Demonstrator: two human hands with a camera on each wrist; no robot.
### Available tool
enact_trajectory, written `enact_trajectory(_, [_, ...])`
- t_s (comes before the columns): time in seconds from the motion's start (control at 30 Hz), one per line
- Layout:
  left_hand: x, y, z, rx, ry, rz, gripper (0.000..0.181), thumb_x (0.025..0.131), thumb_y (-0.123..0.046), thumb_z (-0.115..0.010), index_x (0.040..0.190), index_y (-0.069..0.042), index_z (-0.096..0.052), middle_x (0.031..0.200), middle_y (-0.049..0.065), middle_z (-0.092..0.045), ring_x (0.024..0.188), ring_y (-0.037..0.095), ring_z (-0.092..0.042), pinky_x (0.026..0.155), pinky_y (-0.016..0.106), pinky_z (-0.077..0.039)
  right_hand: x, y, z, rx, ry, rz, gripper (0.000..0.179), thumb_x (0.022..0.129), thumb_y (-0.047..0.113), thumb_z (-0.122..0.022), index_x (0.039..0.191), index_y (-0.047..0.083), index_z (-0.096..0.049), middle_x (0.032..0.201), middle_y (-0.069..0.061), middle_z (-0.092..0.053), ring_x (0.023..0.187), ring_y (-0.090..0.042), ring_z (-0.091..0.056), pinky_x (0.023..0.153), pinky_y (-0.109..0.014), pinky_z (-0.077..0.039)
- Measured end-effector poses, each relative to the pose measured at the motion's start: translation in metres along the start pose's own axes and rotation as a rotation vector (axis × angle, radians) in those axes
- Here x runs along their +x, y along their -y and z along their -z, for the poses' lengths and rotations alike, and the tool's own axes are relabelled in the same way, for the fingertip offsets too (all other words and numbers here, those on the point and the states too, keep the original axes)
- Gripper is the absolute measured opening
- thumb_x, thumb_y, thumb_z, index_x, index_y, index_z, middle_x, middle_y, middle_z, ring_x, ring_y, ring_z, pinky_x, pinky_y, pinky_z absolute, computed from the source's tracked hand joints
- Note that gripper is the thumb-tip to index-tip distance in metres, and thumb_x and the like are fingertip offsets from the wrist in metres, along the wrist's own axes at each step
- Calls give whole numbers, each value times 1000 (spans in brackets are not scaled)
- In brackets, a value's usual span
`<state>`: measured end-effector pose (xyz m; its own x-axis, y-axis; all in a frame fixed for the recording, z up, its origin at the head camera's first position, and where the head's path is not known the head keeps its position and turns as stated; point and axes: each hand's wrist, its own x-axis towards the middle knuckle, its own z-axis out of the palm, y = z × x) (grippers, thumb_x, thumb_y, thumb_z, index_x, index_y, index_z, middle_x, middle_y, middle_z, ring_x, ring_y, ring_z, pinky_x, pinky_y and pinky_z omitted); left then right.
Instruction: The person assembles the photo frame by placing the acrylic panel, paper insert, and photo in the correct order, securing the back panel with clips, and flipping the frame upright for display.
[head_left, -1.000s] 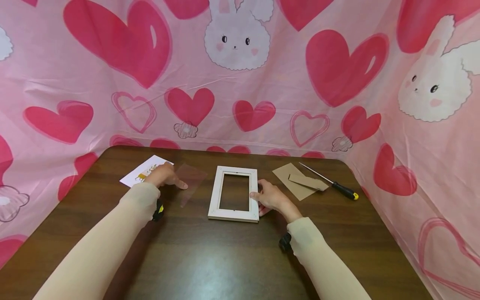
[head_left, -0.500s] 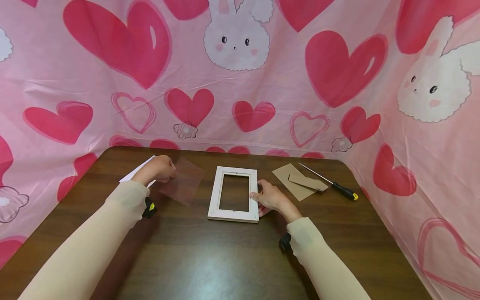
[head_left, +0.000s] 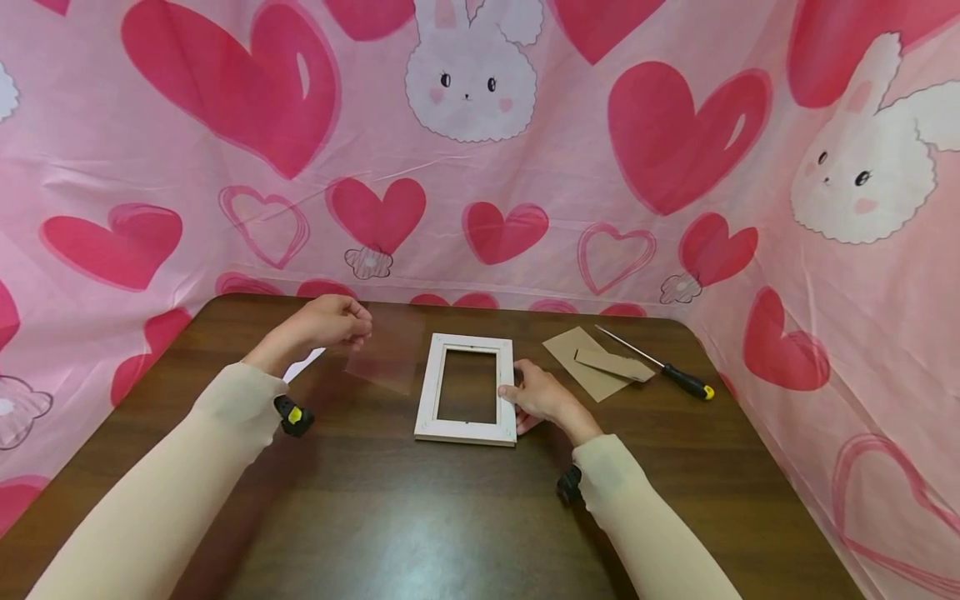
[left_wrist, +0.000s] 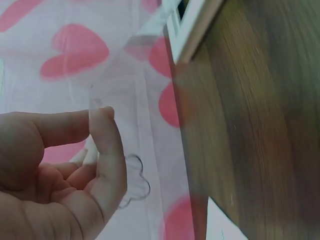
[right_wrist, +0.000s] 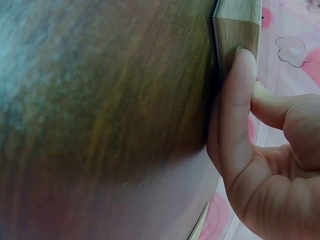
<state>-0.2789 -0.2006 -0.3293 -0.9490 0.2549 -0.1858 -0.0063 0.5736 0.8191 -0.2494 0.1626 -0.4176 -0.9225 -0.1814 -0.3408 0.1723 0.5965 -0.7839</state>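
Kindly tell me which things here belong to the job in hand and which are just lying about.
Job in hand:
frame, gripped by the right hand
clear sheet, pinched by the left hand

Lying about, perhaps needed later:
brown board
screwdriver
white paper, mostly hidden

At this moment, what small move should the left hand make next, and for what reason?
Probably bring the clear sheet rightward, over the white frame. The left hand already pinches the sheet beside the frame, the right hand holds the frame's right side, and only table shows through its middle.
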Motion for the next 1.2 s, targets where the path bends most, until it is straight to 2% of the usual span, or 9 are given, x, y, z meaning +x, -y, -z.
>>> enact_trajectory(0.2, [4,-8,-19,-160,59,-10,27,105,-7,-63,125,9,-54,95,13,-65,80,19,-64,78,29,-64,-1,-2,1,32,17,18,66,107,18,-65,161,1,-31,90,-19,-59,54,-21,-63,53,-39,-63])
enact_trajectory(0.37, [14,-5,-41,-255,119,-6,26,104,-3,-62,124,11,-53,95,15,-66,74,15,-64,76,27,-63,-1,-2,1,60,31,36,64,109,17,-63,161,1,-30,89,-18,-58,56,-22,-64,54,-40,-64])
enact_trajectory(0.63, [28,-1,-78,-379,134,4,21,104,2,-60,121,11,-53,90,11,-64,72,12,-62,70,22,-61,-1,-3,0,65,29,30,63,108,16,-63,161,2,-31,87,-17,-58,57,-22,-64,54,-40,-64])
enact_trajectory(0.83, [33,-2,-100,-395,132,27,20,104,3,-60,121,10,-54,91,10,-64,73,13,-63,69,23,-60,-2,-4,0,86,31,25,62,108,16,-63,161,4,-32,85,-16,-58,57,-23,-65,54,-41,-64])
enact_trajectory(1.03, [35,0,-111,-402,157,25,20,104,3,-59,122,11,-53,95,14,-66,77,15,-63,71,24,-60,-2,-4,0,87,28,29,62,108,16,-63,161,4,-32,86,-16,-58,57,-23,-65,54,-41,-64])
enact_trajectory(1.2, [35,1,-117,-383,157,30,19,104,1,-61,120,10,-55,95,11,-63,79,16,-61,72,23,-59,-1,-3,0,85,24,20,63,108,17,-64,162,5,-31,87,-16,-58,58,-23,-65,54,-41,-64])
